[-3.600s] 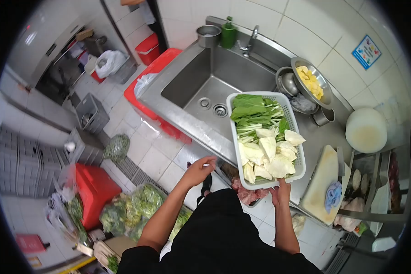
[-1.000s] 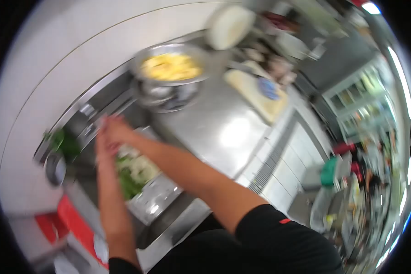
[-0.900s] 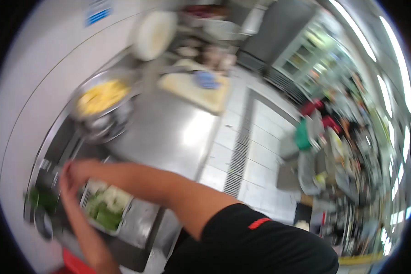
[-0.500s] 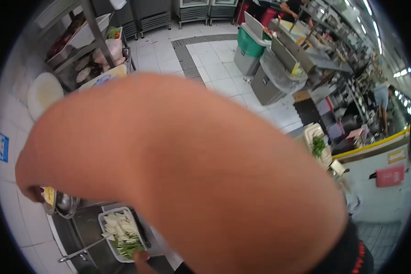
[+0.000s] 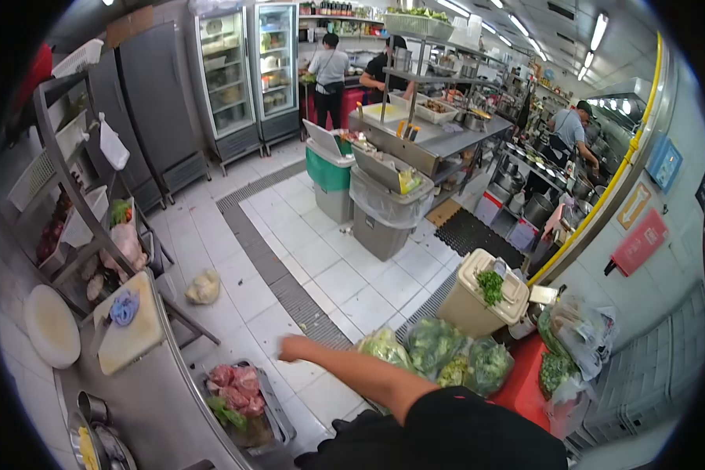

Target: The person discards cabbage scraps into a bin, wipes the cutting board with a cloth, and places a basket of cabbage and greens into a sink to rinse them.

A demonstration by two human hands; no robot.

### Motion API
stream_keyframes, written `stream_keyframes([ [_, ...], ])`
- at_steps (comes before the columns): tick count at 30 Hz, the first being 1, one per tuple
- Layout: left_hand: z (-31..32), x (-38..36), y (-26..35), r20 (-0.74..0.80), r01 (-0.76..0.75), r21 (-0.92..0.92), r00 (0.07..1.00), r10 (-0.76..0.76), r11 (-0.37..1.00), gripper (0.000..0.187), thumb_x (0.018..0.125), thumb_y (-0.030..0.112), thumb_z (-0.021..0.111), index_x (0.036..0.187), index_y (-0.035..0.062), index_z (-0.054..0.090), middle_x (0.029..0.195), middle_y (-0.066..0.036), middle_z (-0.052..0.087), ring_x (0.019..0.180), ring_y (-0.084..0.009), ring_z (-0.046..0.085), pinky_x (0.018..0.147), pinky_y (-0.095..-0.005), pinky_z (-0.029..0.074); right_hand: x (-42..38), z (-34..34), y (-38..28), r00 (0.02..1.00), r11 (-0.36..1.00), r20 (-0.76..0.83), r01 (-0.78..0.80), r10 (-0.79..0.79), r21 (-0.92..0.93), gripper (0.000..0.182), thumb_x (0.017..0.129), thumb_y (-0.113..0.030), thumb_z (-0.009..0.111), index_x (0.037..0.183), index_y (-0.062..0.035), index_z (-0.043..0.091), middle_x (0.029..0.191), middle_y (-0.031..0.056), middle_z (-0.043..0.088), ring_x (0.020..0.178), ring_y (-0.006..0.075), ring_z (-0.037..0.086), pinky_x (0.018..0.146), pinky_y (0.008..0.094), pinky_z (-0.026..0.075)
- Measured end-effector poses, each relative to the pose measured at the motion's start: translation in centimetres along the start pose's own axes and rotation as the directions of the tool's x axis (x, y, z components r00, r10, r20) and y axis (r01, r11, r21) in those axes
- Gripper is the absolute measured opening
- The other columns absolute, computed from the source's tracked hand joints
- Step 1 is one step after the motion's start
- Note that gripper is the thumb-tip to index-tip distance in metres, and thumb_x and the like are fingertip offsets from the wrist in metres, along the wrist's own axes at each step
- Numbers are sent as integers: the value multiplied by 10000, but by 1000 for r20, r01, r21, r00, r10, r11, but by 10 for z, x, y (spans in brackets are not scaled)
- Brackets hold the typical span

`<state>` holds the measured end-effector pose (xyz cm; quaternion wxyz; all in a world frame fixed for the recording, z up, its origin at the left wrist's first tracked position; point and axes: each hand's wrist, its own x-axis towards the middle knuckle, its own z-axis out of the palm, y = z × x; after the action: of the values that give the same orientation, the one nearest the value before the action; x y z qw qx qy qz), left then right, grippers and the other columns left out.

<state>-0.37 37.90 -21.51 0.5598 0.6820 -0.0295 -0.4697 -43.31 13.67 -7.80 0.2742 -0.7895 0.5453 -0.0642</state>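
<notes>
Right hand, bare, at the end of a forearm from a short black sleeve: raised over the white-tiled floor, between meat and bagged greens in the view; too small and turned to tell whether its fingers are spread or pressed together. Left hand: out of view, finger state cannot be told.

Raw red-pink meat in chunks, nearest the right hand: in a grey rectangular tray low beside the bench, with green leaves at one end.

Clear plastic bags of green vegetables: grouped on the hand's other side, against a red container.

Beige lidded bin: behind the bags, a bunch of green herbs on top.

Stainless-steel bench: bearing a yellowed rectangular cutting board with a crumpled blue cloth, and a metal bowl of yellow pieces.
</notes>
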Motion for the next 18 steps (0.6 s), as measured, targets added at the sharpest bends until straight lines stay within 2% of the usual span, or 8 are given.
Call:
stream_keyframes([
  [3, 12, -3, 22, -11, -47, -43, 999, 47, 998, 314, 889, 338, 495, 994, 43, 521, 754, -91, 542, 627, -243, 509, 613, -388, 464, -60, 142, 215, 986, 989, -77, -147, 146, -7, 153, 712, -178, 560, 728, -62, 658, 718, 167, 633, 664, 341, 618, 608, 436, 482],
  [6, 6, 3, 33, -37, -76, -54, 997, 74, 996, 317, 893, 336, 485, 994, 37, 521, 756, -93, 541, 633, -241, 507, 622, -387, 462, -233, 127, 273, 866, 858, 413, -35, 282, -512, 174, 768, -167, 555, 812, -62, 688, 915, 173, 647, 827, 319, 633, 685, 418, 501],
  [7, 3, 1, 37, -44, -82, -51, 996, 80, 995, 318, 895, 335, 482, 994, 35, 521, 756, -94, 541, 635, -240, 506, 625, -386, 461, -285, 161, 312, 737, 785, 292, -612, 610, -95, 145, 620, -91, 668, 758, -51, 689, 729, 138, 629, 700, 319, 617, 632, 411, 502],
  [9, -2, 4, 39, -54, -90, -49, 995, 88, 995, 320, 898, 334, 475, 994, 32, 522, 758, -95, 541, 640, -239, 505, 630, -385, 460, -375, 148, 302, 700, 785, 379, -444, 605, -432, 115, 674, -95, 654, 754, -17, 677, 727, 167, 629, 669, 313, 613, 584, 428, 489],
  [11, -6, 5, 43, -62, -99, -46, 993, 96, 994, 323, 901, 332, 468, 994, 28, 522, 759, -96, 541, 644, -238, 503, 636, -384, 458, -425, 146, 295, 188, 94, 397, -965, 898, 244, 136, 726, -128, 647, 674, -2, 651, 696, 167, 627, 595, 289, 602, 513, 425, 462],
  [15, -9, 3, 61, -66, -122, -34, 991, 119, 992, 328, 908, 330, 455, 994, 20, 523, 762, -99, 540, 652, -236, 500, 648, -383, 455, -463, 213, 332, 198, -12, 418, -893, 887, 449, 203, 781, -144, 615, 623, -17, 625, 649, 133, 615, 511, 251, 571, 458, 405, 443],
  [17, -7, -5, 75, -64, -136, -22, 989, 134, 991, 331, 911, 328, 449, 994, 17, 523, 763, -101, 540, 657, -235, 499, 654, -382, 454, -440, 271, 391, 730, 732, 306, -668, 610, 135, 204, 833, -162, 572, 696, -20, 625, 607, 106, 589, 442, 207, 522, 436, 372, 432],
  [18, -8, -4, 82, -65, -144, -17, 988, 143, 989, 332, 913, 328, 445, 994, 15, 524, 764, -101, 540, 659, -235, 498, 657, -381, 453, -425, 241, 352, 729, 728, 303, -671, 613, 142, 204, 833, -162, 572, 696, -20, 625, 607, 106, 589, 442, 207, 522, 436, 372, 432],
])
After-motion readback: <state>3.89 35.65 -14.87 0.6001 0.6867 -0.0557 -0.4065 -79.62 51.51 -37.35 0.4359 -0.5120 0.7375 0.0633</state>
